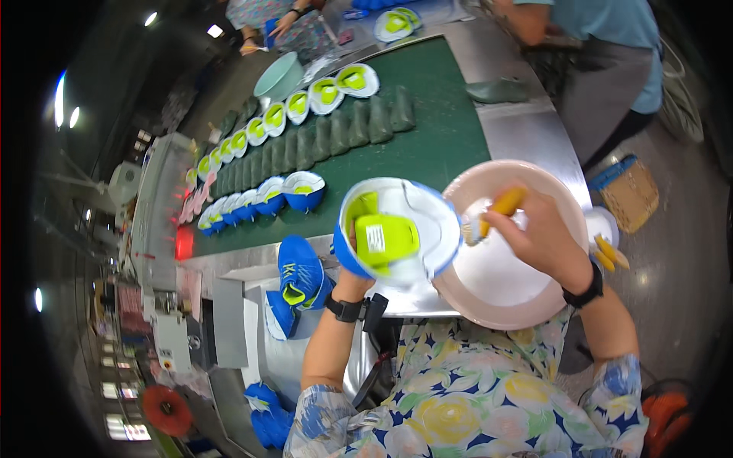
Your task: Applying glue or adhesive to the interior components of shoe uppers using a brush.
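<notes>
My left hand grips a blue shoe upper from beneath, most of its fingers hidden behind the piece. The upper's white underside and lime-green inner part face up. In my right hand is a small brush with a yellow handle, its bristles close to the upper's right edge; contact is unclear. Below the brush stands a pale pink basin with something white inside. A blue lace-up shoe upper rests left of my left wrist, with another blue piece beside it.
A green conveyor belt carries rows of blue and white uppers and dark foot-shaped forms. Beyond stands a mint bowl. Yellow-handled tools lie right of the basin, near a woven basket. Two other people work across the table.
</notes>
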The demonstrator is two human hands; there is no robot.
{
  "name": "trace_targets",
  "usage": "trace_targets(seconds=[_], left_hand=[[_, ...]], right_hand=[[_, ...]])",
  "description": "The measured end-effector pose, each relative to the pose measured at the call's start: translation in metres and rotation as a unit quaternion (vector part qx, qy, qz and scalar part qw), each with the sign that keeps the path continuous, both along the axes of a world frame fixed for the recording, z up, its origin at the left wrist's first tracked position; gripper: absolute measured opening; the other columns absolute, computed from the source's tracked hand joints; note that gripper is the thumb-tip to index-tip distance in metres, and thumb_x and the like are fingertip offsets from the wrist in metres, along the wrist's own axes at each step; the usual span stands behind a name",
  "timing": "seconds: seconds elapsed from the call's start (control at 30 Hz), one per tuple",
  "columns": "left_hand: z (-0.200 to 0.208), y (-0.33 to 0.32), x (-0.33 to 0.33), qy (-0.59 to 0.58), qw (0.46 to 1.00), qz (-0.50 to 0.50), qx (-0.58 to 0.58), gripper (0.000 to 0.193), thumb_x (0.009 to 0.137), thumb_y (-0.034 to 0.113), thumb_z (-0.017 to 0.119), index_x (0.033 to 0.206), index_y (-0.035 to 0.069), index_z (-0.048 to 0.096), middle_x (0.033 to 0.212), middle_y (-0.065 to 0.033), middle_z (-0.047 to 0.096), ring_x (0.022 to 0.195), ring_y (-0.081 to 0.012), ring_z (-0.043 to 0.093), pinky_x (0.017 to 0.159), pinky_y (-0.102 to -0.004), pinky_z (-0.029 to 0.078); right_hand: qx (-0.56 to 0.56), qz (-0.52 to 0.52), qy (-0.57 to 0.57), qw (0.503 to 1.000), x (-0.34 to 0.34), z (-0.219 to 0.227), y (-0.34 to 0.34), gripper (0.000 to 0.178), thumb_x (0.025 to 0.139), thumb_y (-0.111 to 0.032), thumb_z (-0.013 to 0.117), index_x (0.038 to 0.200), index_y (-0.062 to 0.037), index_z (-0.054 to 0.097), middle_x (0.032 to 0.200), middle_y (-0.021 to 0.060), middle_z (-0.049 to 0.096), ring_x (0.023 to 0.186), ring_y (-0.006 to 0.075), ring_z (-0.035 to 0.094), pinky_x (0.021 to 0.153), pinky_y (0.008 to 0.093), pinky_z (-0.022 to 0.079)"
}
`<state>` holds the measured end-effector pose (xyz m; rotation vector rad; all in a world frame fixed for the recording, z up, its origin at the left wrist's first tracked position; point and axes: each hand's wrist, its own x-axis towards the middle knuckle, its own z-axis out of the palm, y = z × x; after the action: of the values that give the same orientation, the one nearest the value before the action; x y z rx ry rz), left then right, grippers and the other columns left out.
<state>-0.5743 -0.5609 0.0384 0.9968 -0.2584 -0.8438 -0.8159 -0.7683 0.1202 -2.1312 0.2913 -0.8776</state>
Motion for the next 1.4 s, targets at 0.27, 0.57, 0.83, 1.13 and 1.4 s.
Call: trace_targets(seconds=[0.27, 0.57, 0.83, 1.13, 1.4], left_hand=[[-0.101, -0.002, 0.126, -0.139, 0.976, 0.099, 0.139, 0.021, 0.099, 0.013, 0.048, 0.119, 0.01, 0.052, 0.106, -0.0041, 0.062, 0.081, -0.0127, 0.062, 0.06, -0.0274, 0.049], [-0.143, 0.0, 0.224, -0.277, 0.732, 0.321, 0.533, 0.05, 0.083, 0.003, 0.06, 0.13, -0.001, 0.048, 0.107, -0.0185, 0.066, 0.093, -0.0294, 0.067, 0.082, -0.041, 0.053], [0.038, 0.119, 0.072, -0.768, 0.52, 0.083, 0.365, 0.052, 0.071, -0.015, 0.049, 0.114, 0.008, 0.066, 0.117, -0.014, 0.06, 0.103, -0.0322, 0.057, 0.09, -0.0383, 0.048], [0.02, 0.194, 0.075, -0.707, 0.521, 0.042, 0.476, 0.044, 0.073, -0.006, 0.06, 0.114, 0.01, 0.066, 0.117, -0.0136, 0.061, 0.104, -0.0338, 0.056, 0.091, -0.0402, 0.048], [0.071, 0.106, 0.083, -0.606, 0.685, 0.226, 0.334, 0.025, 0.089, -0.002, 0.05, 0.111, 0.004, 0.062, 0.093, -0.0056, 0.064, 0.083, -0.0199, 0.062, 0.074, -0.031, 0.051]], right_hand=[[0.246, -0.024, -0.009, 0.969, -0.045, -0.02, 0.009, 0.013, 0.087, -0.001, 0.065, 0.098, 0.0012, 0.058, 0.094, 0.0086, 0.062, 0.088, 0.0157, 0.062, 0.078, 0.027, 0.049], [0.317, -0.023, 0.081, 0.945, -0.058, -0.019, 0.015, 0.014, 0.09, 0.001, 0.06, 0.103, 0.0009, 0.053, 0.1, 0.0089, 0.056, 0.093, 0.0163, 0.06, 0.084, 0.0281, 0.05], [0.303, -0.026, 0.098, 0.948, -0.059, -0.026, 0.011, 0.013, 0.093, -0.007, 0.061, 0.102, 0.0, 0.053, 0.102, 0.0092, 0.057, 0.093, 0.0156, 0.059, 0.085, 0.0274, 0.05], [0.306, 0.005, 0.089, 0.948, -0.058, -0.029, 0.02, 0.014, 0.091, -0.003, 0.063, 0.102, 0.0005, 0.056, 0.099, 0.0073, 0.06, 0.091, 0.0145, 0.06, 0.082, 0.0258, 0.047], [0.296, -0.032, 0.079, 0.952, -0.077, -0.034, 0.012, 0.012, 0.091, -0.004, 0.063, 0.101, 0.0009, 0.058, 0.1, 0.0074, 0.06, 0.09, 0.0136, 0.06, 0.081, 0.0254, 0.048]])
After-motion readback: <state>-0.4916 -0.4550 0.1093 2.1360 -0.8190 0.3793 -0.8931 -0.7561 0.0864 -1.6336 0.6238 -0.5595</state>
